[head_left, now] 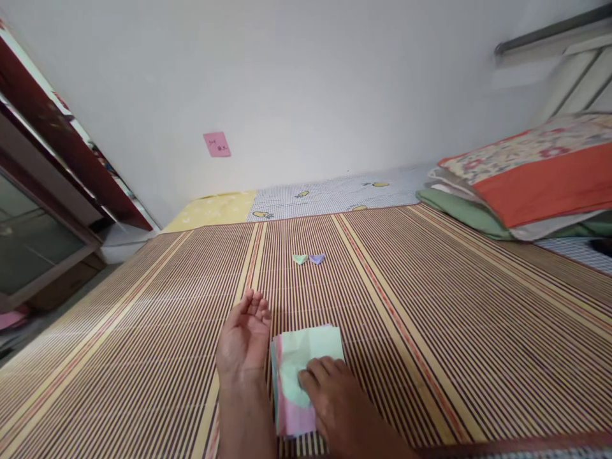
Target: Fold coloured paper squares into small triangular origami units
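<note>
A small stack of coloured paper sheets lies on the striped mat, with a light green sheet (313,341) on top and a pink sheet (299,417) showing beneath it. My right hand (335,392) rests over the lower part of the green sheet, its curled fingers gripping that sheet, whose near edge looks folded up or lifted. Just left of the stack, my left hand (246,335) is palm up with loosely bent fingers and holds nothing. Farther out sit two small folded paper pieces side by side, one green (300,259) and one purple (316,259).
The striped bamboo mat (430,306) covers the bed. Folded bedding (535,185) is piled at the right, near a grey rail (549,35). A pink note (217,145) is stuck on the white wall (335,83). Yellow cloth (215,209) borders the mat's far side.
</note>
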A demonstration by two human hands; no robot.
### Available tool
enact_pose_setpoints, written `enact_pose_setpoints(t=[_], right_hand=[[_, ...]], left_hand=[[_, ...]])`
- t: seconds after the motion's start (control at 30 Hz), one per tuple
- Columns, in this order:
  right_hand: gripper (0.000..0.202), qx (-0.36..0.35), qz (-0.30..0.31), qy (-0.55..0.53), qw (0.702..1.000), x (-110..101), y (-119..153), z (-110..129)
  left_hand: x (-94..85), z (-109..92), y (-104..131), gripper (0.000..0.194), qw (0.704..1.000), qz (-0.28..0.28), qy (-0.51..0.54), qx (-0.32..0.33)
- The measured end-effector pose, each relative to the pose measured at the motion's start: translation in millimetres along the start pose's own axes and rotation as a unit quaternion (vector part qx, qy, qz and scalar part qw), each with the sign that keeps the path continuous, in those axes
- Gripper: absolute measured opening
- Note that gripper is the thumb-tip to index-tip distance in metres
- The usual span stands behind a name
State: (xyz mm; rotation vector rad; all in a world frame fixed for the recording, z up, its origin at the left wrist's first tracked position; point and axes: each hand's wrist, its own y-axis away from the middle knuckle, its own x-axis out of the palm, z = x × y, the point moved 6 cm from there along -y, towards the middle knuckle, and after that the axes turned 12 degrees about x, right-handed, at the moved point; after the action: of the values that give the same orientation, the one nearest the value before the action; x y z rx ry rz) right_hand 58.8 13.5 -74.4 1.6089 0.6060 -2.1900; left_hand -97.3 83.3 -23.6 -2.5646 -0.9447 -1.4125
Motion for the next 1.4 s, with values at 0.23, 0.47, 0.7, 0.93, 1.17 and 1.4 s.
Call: enact_pose_setpoints(t=[0.23, 0.47, 0.7, 0.93, 1.17, 1.4], right_hand=[[0.040, 0.054, -0.031, -0.177, 0.982, -23, 3, -21], [0.009, 0.123, -0.036, -0.568, 0.813, -117, -32, -74], [0.022, 0.147, -0.044, -0.648, 0.746, -104, -58, -86], [0.021, 0.165, -0.049, -0.691, 0.702, -111, -57, -100], [0.034, 0.132, -0.034, -0.702, 0.699, -107, -53, -106], [0.030, 0.126, -0.066, -0.739, 0.659, -106, -50, -119]], left_hand=[[-1.6, 7, -4, 0.017, 0.999, 0.017, -0.028, 0.003], [24.5, 23, 21, 0.056, 0.960, 0.221, -0.173, 0.018], [35.7, 27, 38, 0.034, 0.926, 0.288, -0.244, 0.026], [39.2, 31, 43, 0.023, 0.889, 0.318, -0.326, 0.038], [38.8, 40, 47, 0.024, 0.870, 0.353, -0.345, 0.004], [40.7, 46, 49, 0.026, 0.892, 0.336, -0.301, -0.017]])
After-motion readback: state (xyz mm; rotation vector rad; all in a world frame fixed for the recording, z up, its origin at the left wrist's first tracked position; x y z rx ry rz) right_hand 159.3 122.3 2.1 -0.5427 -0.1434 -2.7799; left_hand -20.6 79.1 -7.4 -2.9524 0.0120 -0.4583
